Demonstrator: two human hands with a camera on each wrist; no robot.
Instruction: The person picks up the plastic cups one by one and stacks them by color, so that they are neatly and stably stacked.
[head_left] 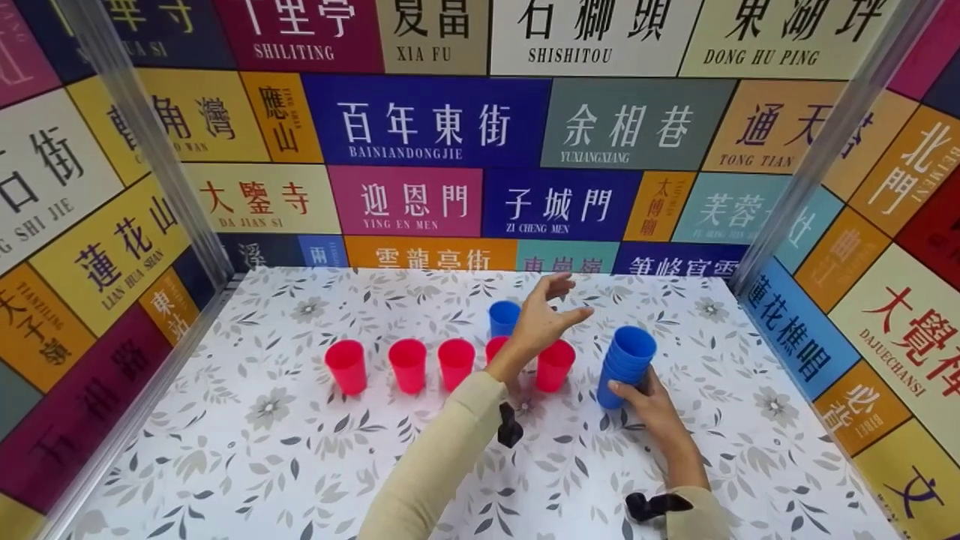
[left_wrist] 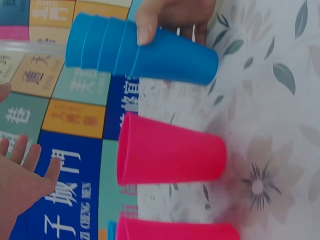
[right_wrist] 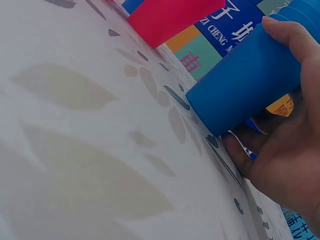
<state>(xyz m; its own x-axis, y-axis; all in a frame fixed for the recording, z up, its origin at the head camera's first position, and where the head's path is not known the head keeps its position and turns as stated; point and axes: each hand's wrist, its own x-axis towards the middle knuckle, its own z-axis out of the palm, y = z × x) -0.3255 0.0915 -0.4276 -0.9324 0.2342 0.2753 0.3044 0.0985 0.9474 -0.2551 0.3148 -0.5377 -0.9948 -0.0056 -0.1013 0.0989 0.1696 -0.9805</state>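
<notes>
Right hand (head_left: 655,405) grips nested blue tapered plastic cups (head_left: 627,364), long axis near upright; left hand (head_left: 544,321), fingers spread, empty, left of them.

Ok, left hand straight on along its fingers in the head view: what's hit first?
Likely the back wall; the blue cup stack sits right of the left hand, off its line. Depth is unclear.

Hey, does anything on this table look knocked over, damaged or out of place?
Nothing visible looks toppled or damaged. The red cups stand upright in a slightly unevenly spaced row. One blue cup behind them looks mildly odd, only because it stands apart from the blue stack in the right hand.
</notes>
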